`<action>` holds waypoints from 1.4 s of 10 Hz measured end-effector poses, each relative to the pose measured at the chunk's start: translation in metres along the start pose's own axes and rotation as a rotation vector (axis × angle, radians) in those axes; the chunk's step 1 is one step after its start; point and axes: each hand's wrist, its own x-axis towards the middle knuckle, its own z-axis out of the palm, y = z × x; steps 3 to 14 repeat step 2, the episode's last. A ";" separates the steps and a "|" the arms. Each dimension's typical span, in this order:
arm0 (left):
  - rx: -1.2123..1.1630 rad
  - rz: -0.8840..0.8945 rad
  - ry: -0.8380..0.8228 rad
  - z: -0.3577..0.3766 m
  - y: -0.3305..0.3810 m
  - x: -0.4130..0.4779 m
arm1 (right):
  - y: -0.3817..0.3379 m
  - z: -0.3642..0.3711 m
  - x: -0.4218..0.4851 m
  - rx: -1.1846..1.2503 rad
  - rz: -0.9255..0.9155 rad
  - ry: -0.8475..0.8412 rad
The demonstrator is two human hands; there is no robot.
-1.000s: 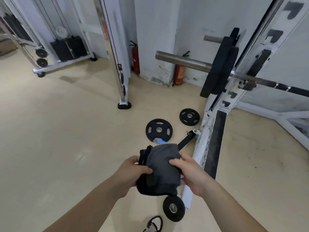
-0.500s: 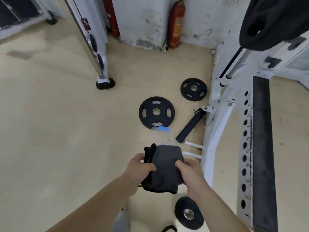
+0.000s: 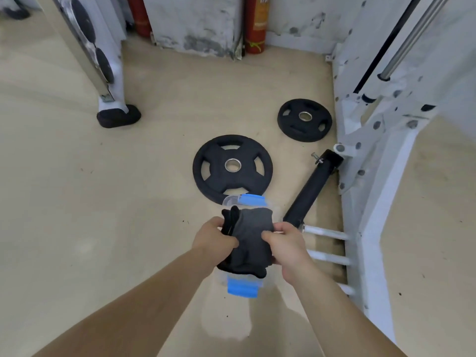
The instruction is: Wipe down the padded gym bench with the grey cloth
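A folded grey cloth (image 3: 248,235) is held low over the floor in both hands, with black fabric bunched along its left and lower edges. My left hand (image 3: 213,239) pinches its left side and my right hand (image 3: 286,243) grips its right side. Directly under the cloth lies a clear plastic box (image 3: 243,286) with blue clips at its near and far ends; most of it is hidden by the cloth. No padded bench is in view.
A large black weight plate (image 3: 231,167) lies on the floor just beyond the box, a smaller plate (image 3: 304,119) farther right. A black bar sleeve (image 3: 313,186) slants from the white rack frame (image 3: 371,191) on the right. A machine foot (image 3: 118,117) stands left. Fire extinguishers (image 3: 256,24) lean at the wall.
My view has dropped and closed in on the floor; the plates look larger. Both hands have kept the cloth and now hover over the clear box, whose near blue clip has come into sight.
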 end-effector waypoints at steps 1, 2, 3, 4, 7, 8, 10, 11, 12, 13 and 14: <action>0.096 0.025 -0.042 0.003 -0.013 0.017 | 0.004 -0.008 0.017 -0.077 0.001 0.028; 0.240 0.001 -0.006 -0.005 -0.013 0.013 | 0.001 -0.018 0.011 -0.229 0.042 0.052; 0.240 0.001 -0.006 -0.005 -0.013 0.013 | 0.001 -0.018 0.011 -0.229 0.042 0.052; 0.240 0.001 -0.006 -0.005 -0.013 0.013 | 0.001 -0.018 0.011 -0.229 0.042 0.052; 0.240 0.001 -0.006 -0.005 -0.013 0.013 | 0.001 -0.018 0.011 -0.229 0.042 0.052; 0.240 0.001 -0.006 -0.005 -0.013 0.013 | 0.001 -0.018 0.011 -0.229 0.042 0.052; 0.240 0.001 -0.006 -0.005 -0.013 0.013 | 0.001 -0.018 0.011 -0.229 0.042 0.052; 0.240 0.001 -0.006 -0.005 -0.013 0.013 | 0.001 -0.018 0.011 -0.229 0.042 0.052; 0.240 0.001 -0.006 -0.005 -0.013 0.013 | 0.001 -0.018 0.011 -0.229 0.042 0.052; 0.240 0.001 -0.006 -0.005 -0.013 0.013 | 0.001 -0.018 0.011 -0.229 0.042 0.052; 0.240 0.001 -0.006 -0.005 -0.013 0.013 | 0.001 -0.018 0.011 -0.229 0.042 0.052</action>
